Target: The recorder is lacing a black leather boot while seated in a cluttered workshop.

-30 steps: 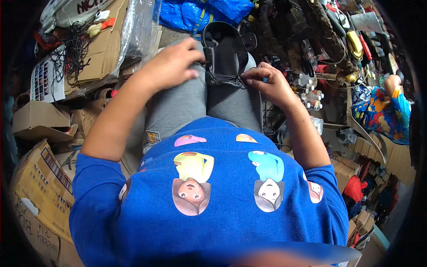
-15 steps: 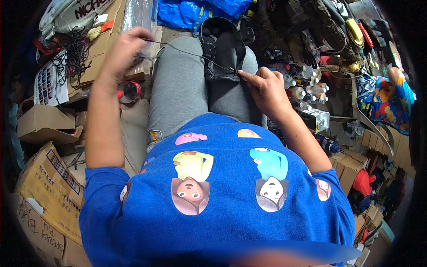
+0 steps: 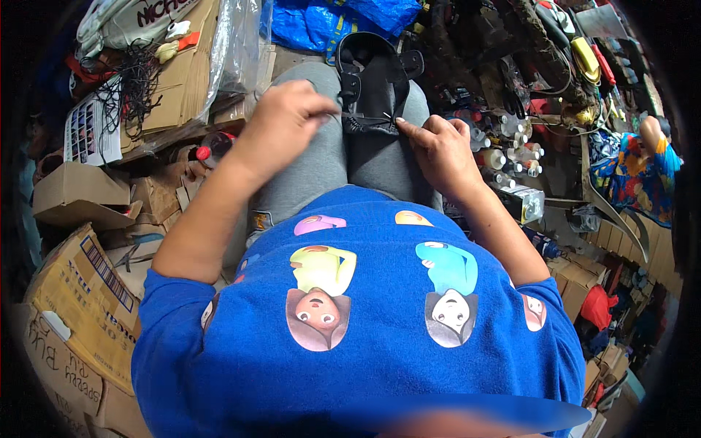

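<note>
Working at the near end of a black shoe [image 3: 376,91], which lies on the lap, toe end toward the body. Progress, judging by looks: partway. Upper has its body shape and its two side flaps, and the near edge looks gathered with stitches. Flaps stand apart, unfastened; a pale sliver shows by the near right corner, so that edge likely isn't finished. Exact amount left: can't tell.

Left hand [image 3: 288,120] is just left of the shoe, fingertips drawn together, blurred; can't tell if they pinch anything. Right hand [image 3: 442,150] is at the shoe's near right corner, index tip touching the edge; thumb hidden, pinch unclear.

Surface is grey trousers [image 3: 310,171] under the shoe. Beyond it, blue sheeting [image 3: 307,25]. Left of it, clear plastic [image 3: 237,62], cardboard [image 3: 181,80], black cords [image 3: 142,87]. Right of it, bottles [image 3: 494,158]; far right, another person's bright sleeve [image 3: 665,159]. Cluttered room.
</note>
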### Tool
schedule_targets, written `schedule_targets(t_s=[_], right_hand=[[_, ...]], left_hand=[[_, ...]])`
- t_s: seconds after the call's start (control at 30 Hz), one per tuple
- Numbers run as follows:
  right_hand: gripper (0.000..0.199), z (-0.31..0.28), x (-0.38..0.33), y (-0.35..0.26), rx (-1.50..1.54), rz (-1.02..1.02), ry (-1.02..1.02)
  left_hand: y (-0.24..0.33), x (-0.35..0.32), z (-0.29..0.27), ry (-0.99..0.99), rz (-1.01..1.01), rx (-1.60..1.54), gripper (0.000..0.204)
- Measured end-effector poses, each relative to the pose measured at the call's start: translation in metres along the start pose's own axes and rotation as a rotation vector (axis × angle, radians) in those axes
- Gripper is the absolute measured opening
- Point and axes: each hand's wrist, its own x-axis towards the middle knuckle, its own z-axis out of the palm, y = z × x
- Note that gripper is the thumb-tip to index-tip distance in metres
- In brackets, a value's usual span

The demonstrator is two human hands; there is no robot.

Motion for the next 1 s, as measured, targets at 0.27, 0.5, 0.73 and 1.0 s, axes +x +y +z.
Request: schedule_targets(t_s=[0.27, 0.5, 0.73, 1.0], right_hand=[[0.042, 0.001, 0.011, 0.039, 0.597, 0.184, -0.214], [0.040, 0.004, 0.030, 0.061, 0.687, 0.091, -0.307], [0.032, 0.004, 0.033, 0.064, 0.717, 0.062, -0.318], [0.028, 0.003, 0.034, 0.062, 0.869, 0.160, -0.389]], left_hand=[[-0.001, 0.015, 0.038, 0.052, 0.045, 0.316, 0.018], [-0.012, 0.030, 0.050, -0.050, 0.123, 0.121, 0.023], [-0.016, 0.029, 0.054, -0.075, 0.113, 0.153, 0.019], [-0.012, 0.031, 0.054, -0.104, 0.087, 0.147, 0.018]])
